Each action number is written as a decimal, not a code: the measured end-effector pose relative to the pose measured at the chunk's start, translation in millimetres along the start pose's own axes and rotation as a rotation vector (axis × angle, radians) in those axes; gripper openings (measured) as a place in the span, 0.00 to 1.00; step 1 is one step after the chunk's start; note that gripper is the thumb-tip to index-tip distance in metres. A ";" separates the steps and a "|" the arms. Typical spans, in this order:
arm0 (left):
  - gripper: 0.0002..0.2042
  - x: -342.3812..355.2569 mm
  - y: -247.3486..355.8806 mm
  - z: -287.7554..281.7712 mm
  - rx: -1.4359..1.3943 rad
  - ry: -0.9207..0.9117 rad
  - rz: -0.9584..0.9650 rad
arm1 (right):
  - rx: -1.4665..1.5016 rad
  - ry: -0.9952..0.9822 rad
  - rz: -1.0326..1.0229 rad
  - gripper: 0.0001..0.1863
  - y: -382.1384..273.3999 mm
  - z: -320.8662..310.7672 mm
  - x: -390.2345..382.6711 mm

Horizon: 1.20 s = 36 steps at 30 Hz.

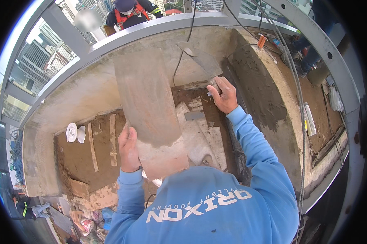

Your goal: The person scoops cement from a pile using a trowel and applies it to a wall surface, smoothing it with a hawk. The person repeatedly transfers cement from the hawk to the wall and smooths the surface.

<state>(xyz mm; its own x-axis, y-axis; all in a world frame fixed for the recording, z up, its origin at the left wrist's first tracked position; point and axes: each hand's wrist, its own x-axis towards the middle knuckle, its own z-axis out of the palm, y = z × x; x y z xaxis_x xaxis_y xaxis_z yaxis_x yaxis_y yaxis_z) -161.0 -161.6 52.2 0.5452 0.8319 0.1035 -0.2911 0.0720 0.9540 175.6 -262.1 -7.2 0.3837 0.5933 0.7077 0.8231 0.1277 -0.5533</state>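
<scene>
- A concrete trough (pixel 69 97) is spreading around the work, its earthy floor (pixel 81 162) lying between low walls.
- A metal railing (pixel 151 31) is running along the trough's far edge; a co-worker in an orange harness (pixel 128 14) is bending just beyond it.
- A ledge (pixel 287 93) is forming the trough's right edge, wet grey mortar (pixel 254 77) covering its inner face.
- A long board (pixel 146 97) is tilting above the middle of the trough, grey mortar coating all but its pinkish near end.
- Pale slabs (pixel 216 148) are lying on the floor, right of the board, toward the trough's right edge.
- A trowel (pixel 205 63) is standing off the board's far right corner, its blade pointing up and left.
- The left hand (pixel 130 152) is gripping the board's left edge, toward its near end.
- The right hand (pixel 227 97) is closing around the trowel's handle.
- Two wooden strips (pixel 113 140) are lying on the floor, left of the board.
- A white round piece (pixel 72 132) is sitting near the floor's far left corner.
- An orange clip (pixel 261 42) is resting at the ledge's far end.
</scene>
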 end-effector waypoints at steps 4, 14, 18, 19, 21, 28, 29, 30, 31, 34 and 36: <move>0.21 2.3 -12.1 -7.8 -0.098 0.140 -0.109 | -0.027 -0.119 -0.007 0.18 -0.5 -24.8 -47.6; 0.23 20.6 -30.3 59.9 0.270 -0.182 -0.015 | 0.078 -0.136 0.078 0.21 10.5 -2.9 -66.4; 0.24 11.8 -40.7 60.7 0.292 -0.127 -0.019 | 0.061 0.153 0.145 0.20 43.8 -7.3 -52.2; 0.24 11.0 -45.1 56.8 0.271 -0.087 -0.035 | 0.045 0.197 0.164 0.19 47.7 -9.7 -54.4; 0.24 6.7 -58.7 28.4 0.435 0.026 0.008 | -0.004 0.221 0.245 0.19 56.0 -27.0 -79.1; 0.26 8.7 -88.1 -9.2 0.220 0.175 -0.092 | -0.304 0.009 0.940 0.24 111.0 -70.8 -260.7; 0.26 4.4 -87.6 -6.6 0.079 0.198 -0.175 | -0.400 -0.030 1.016 0.25 122.4 -80.2 -280.8; 0.27 -2.0 -83.4 -2.4 -0.060 0.227 -0.256 | -0.496 -0.075 1.088 0.25 131.5 -88.6 -299.5; 0.27 -7.1 -81.0 3.7 -0.206 0.256 -0.330 | -0.544 -0.102 1.160 0.26 143.3 -96.7 -318.7; 0.27 -18.2 -82.7 22.8 -0.252 0.317 -0.468 | -0.693 -0.187 1.303 0.26 188.5 -122.9 -364.2; 0.27 -27.2 -89.6 16.0 -0.254 0.405 -0.533 | -0.708 -0.256 1.387 0.24 215.8 -130.1 -379.6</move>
<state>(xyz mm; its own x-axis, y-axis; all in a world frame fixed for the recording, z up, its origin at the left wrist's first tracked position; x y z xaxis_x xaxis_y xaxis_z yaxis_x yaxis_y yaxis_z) -137.2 -199.4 -31.6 0.3440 0.7833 -0.5179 -0.2677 0.6104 0.7455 262.1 -563.1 -338.1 0.9572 0.0507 -0.2850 -0.0454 -0.9461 -0.3206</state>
